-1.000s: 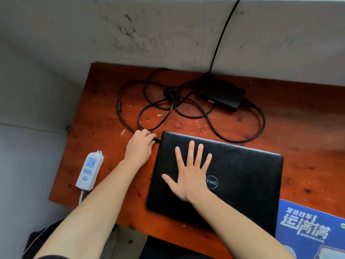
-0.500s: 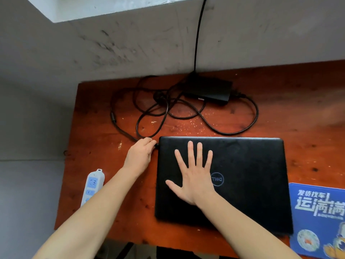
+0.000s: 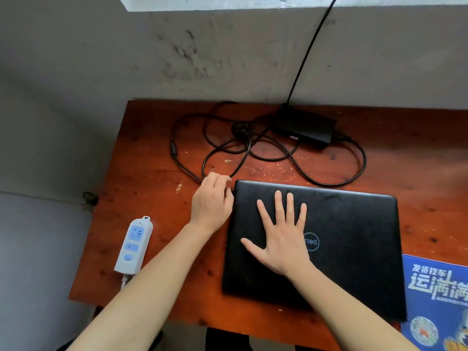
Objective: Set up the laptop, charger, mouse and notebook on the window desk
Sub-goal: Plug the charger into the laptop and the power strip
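A closed black laptop (image 3: 354, 247) lies flat on the red-brown wooden desk (image 3: 152, 193). My right hand (image 3: 281, 236) rests on its lid, palm down and fingers spread. At the laptop's far left corner my left hand (image 3: 212, 201) pinches the plug end of the charger cable (image 3: 184, 165). The cable runs in loose tangled loops to the black charger brick (image 3: 304, 127) at the back of the desk. A second cable (image 3: 306, 51) climbs from the brick up the wall. No mouse or notebook is in sight.
A white and blue power strip (image 3: 133, 245) lies near the desk's left front edge. A blue printed mouse pad (image 3: 435, 297) sits at the right front. The grey scuffed wall (image 3: 228, 59) rises right behind the desk. Light crumbs dot the wood by the cable.
Both hands stay where they were, left at the laptop's corner, right flat on the lid. Only the camera has shifted and come closer.
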A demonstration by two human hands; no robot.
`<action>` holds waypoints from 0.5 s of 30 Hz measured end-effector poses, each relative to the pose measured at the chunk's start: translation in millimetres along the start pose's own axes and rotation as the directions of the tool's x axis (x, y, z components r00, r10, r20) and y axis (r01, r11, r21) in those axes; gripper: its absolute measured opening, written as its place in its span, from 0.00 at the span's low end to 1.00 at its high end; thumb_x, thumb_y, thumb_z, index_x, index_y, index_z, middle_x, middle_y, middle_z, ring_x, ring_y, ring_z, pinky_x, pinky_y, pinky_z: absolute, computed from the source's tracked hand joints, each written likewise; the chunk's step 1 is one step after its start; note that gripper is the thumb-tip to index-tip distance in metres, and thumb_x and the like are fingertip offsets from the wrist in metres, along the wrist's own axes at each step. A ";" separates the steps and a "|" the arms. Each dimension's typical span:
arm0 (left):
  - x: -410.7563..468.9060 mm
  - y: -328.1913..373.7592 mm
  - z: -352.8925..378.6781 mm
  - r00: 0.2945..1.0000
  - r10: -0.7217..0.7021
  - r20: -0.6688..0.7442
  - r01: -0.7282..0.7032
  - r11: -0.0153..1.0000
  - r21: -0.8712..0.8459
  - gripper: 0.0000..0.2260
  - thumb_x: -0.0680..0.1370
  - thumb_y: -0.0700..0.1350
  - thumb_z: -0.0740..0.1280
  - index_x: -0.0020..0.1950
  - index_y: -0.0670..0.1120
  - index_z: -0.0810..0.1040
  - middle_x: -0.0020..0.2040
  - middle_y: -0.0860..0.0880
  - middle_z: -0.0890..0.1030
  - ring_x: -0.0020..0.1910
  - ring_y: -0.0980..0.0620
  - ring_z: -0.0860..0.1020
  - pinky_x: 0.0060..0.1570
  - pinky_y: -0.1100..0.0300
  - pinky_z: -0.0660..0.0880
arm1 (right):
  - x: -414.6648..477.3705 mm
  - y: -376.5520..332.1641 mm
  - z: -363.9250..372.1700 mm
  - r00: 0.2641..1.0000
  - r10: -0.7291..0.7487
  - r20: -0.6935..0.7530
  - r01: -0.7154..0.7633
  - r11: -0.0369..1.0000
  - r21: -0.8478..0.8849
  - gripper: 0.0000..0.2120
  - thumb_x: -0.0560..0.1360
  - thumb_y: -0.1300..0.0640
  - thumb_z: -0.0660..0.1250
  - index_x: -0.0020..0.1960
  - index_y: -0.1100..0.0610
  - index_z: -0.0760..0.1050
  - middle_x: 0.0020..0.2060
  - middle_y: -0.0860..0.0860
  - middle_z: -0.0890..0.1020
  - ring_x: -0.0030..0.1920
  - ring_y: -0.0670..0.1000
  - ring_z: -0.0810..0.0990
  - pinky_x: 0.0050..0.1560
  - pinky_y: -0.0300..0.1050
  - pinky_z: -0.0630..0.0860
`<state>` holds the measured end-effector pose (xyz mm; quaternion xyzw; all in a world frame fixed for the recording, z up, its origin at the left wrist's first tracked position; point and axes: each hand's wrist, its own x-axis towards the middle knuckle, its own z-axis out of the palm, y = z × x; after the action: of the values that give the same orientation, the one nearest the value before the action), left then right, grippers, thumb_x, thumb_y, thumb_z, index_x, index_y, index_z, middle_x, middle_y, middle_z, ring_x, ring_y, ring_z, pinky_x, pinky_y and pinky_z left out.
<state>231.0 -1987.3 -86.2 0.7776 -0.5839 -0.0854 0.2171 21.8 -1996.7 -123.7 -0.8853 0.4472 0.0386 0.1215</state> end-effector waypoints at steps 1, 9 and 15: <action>3.5 0.9 -1.5 1.000 -0.013 -0.027 0.012 1.000 -0.016 0.10 0.76 0.41 0.67 0.57 0.45 0.76 0.52 0.49 0.76 0.48 0.52 0.76 0.39 0.62 0.74 | 0.5 0.3 1.7 1.000 -0.002 -0.015 0.002 1.000 0.000 0.46 0.73 0.22 0.51 0.81 0.50 0.58 0.81 0.63 0.50 0.80 0.66 0.44 0.75 0.74 0.45; 14.0 -22.5 -3.0 0.970 -0.214 -0.116 0.204 0.974 -0.093 0.10 0.78 0.43 0.63 0.58 0.46 0.75 0.55 0.49 0.75 0.52 0.52 0.76 0.47 0.60 0.72 | 7.9 -3.2 -3.8 0.987 0.122 -0.103 -0.100 0.975 0.198 0.32 0.79 0.33 0.54 0.77 0.48 0.64 0.78 0.59 0.62 0.80 0.62 0.52 0.77 0.67 0.43; -45.1 -70.1 -17.0 0.941 -0.311 -0.132 0.327 0.936 0.130 0.17 0.76 0.50 0.65 0.63 0.47 0.73 0.60 0.46 0.74 0.60 0.46 0.73 0.60 0.47 0.67 | 92.2 -25.3 -53.4 0.922 0.387 -0.024 -0.239 0.616 0.750 0.35 0.80 0.44 0.64 0.80 0.57 0.56 0.72 0.56 0.69 0.73 0.56 0.66 0.74 0.53 0.60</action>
<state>284.9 -1925.0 -107.1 0.8797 -0.4419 -0.0329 0.1727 95.0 -2067.7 -83.8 -0.6682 0.5815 -0.2050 0.4163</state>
